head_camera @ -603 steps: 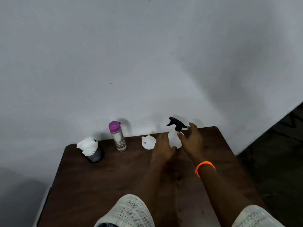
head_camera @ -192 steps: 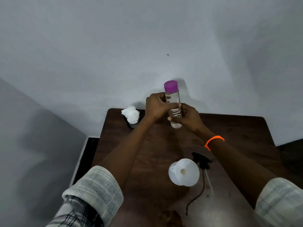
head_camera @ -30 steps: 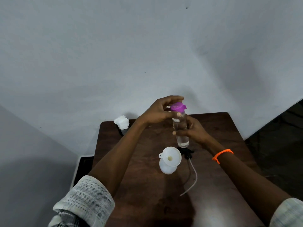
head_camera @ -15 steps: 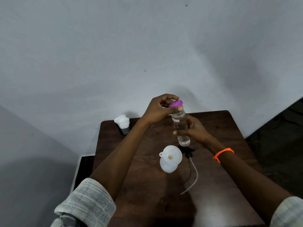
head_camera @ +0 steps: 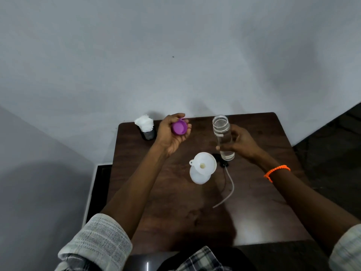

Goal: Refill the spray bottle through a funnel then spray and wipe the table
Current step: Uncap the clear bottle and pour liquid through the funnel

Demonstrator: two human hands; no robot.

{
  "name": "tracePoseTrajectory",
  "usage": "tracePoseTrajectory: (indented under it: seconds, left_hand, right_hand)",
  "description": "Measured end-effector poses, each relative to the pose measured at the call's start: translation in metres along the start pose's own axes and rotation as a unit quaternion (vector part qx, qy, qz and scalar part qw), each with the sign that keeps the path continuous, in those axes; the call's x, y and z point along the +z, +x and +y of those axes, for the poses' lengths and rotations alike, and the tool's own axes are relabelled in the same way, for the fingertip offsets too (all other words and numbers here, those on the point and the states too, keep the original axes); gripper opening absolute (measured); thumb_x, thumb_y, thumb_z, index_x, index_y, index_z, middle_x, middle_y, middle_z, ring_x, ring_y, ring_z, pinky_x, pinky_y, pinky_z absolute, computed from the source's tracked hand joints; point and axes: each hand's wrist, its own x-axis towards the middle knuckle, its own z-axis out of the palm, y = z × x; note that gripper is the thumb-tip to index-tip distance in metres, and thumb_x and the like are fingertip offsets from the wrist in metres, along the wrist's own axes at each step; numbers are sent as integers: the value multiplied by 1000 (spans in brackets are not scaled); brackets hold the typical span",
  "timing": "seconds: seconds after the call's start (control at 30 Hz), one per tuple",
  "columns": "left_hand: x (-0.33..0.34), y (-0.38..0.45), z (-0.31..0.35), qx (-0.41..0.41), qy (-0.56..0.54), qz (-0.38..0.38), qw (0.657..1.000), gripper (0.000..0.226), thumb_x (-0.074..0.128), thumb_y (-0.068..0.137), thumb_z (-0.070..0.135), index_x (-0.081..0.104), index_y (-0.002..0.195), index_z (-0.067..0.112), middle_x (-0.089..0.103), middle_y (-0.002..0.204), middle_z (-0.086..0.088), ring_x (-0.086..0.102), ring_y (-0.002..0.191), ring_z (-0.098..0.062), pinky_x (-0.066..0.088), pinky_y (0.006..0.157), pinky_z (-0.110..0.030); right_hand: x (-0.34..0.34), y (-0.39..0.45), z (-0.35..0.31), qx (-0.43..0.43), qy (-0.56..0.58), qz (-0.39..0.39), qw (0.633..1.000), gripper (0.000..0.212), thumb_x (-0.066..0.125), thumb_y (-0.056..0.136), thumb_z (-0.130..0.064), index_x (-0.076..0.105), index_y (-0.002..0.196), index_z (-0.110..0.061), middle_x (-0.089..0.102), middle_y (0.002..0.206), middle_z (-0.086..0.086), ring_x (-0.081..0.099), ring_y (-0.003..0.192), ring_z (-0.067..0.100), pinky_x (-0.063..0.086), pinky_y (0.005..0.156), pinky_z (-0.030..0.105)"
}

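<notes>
**Holding the cap and the opened water bottle over the worktop**

Holding both pieces apart, you have your left hand (head_camera: 172, 133) curled around the purple cap (head_camera: 179, 128), its open underside turned up toward the camera, raised above the far left part of the worktop (head_camera: 263, 202). Your right hand (head_camera: 241, 144) grips the clear water bottle (head_camera: 223, 136) around its lower half, fingers wrapped round the far side and thumb across the front. The bottle stands roughly upright, its mouth uncovered, with clear liquid filling the lower part. An orange bracelet (head_camera: 276, 171) sits on your right wrist.

Between your two forearms, the white spray bottle (head_camera: 199, 178) stands on the worktop with the white funnel (head_camera: 204, 165) seated in its neck; the funnel's small side tab points to the left. The base of the water bottle hangs just beside the funnel's right rim, slightly beyond it and above the worktop.

Just right of the funnel lies the black spray head (head_camera: 222, 163), mostly hidden behind the water bottle, with its pale dip tube (head_camera: 227, 189) trailing across the wood toward you.

At the far left corner, a dark cup (head_camera: 148, 135) holds a wad of white tissue (head_camera: 144, 122), close to your left hand but not touching it.
</notes>
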Motion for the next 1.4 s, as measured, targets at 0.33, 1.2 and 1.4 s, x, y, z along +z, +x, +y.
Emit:
tracePoseTrajectory:
  seconds: [0.33,1.2,1.4]
  left_hand:
    - [-68,-10,-37,-24,294,146,944,13,78,89,25,68,86,16,65,75,-5,63,60,-16,44,44,-22]
    - [-85,-32,-71,-102,390,51,914,16,80,90,29,79,92,13,67,87,-9,63,69,-16,51,55,-27]
    - [-81,-35,-71,-96,372,58,921,30,79,89,45,76,89,15,69,82,-4,64,68,-14,53,56,-26]
  right_hand:
    - [-11,-23,26,2,-102,-5,995,58,96,57,-6,67,99,-33,69,106,2,69,98,21,57,83,42]
    - [-1,-41,68,-89,-252,-38,963,69,98,59,-15,70,122,-16,68,115,5,65,105,23,54,86,42]
    - [1,-41,64,-103,-270,-45,956,68,98,59,-14,71,122,-16,68,112,7,65,102,26,52,83,38]
